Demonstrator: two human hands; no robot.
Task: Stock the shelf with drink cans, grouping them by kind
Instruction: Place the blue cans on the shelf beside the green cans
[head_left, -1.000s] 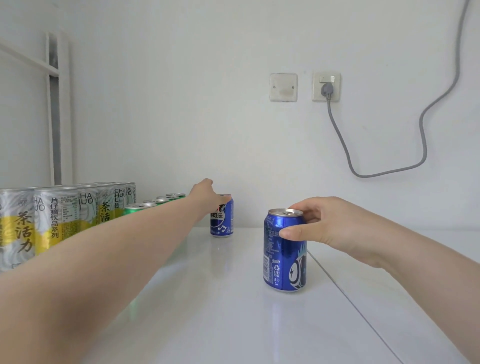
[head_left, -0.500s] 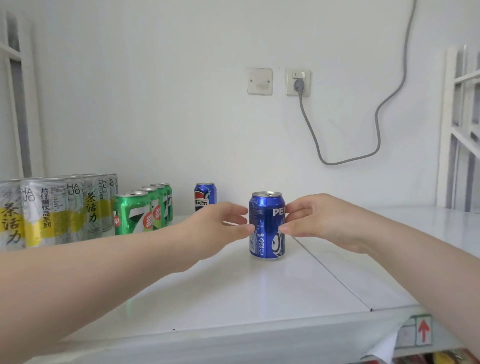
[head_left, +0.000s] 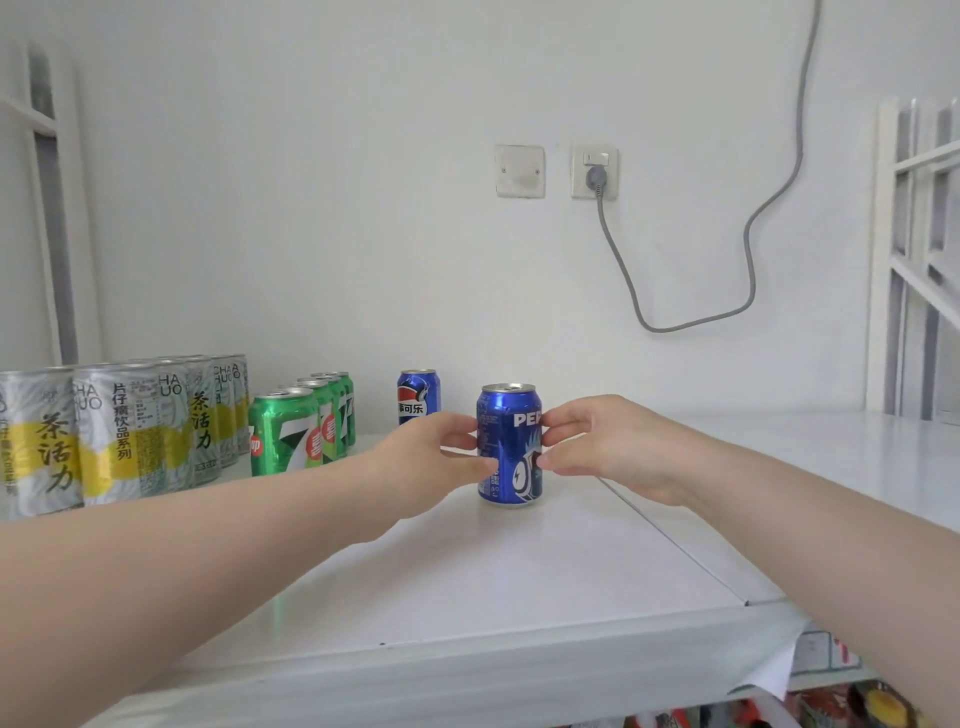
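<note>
A blue Pepsi can stands upright on the white shelf. My left hand touches its left side with thumb and fingertips. My right hand pinches its right side. A second blue Pepsi can stands further back near the wall, partly hidden by my left hand. To the left runs a row of green 7up cans. At the far left stand several silver and yellow tea cans.
A seam runs across the shelf from behind the can to the front edge. White frame posts stand at the left and right. A grey cable hangs from a wall socket. Coloured packages show below the shelf.
My left hand has left the far Pepsi can and come back to the near one, which it now touches from the left. The camera has pulled back from the shelf.
</note>
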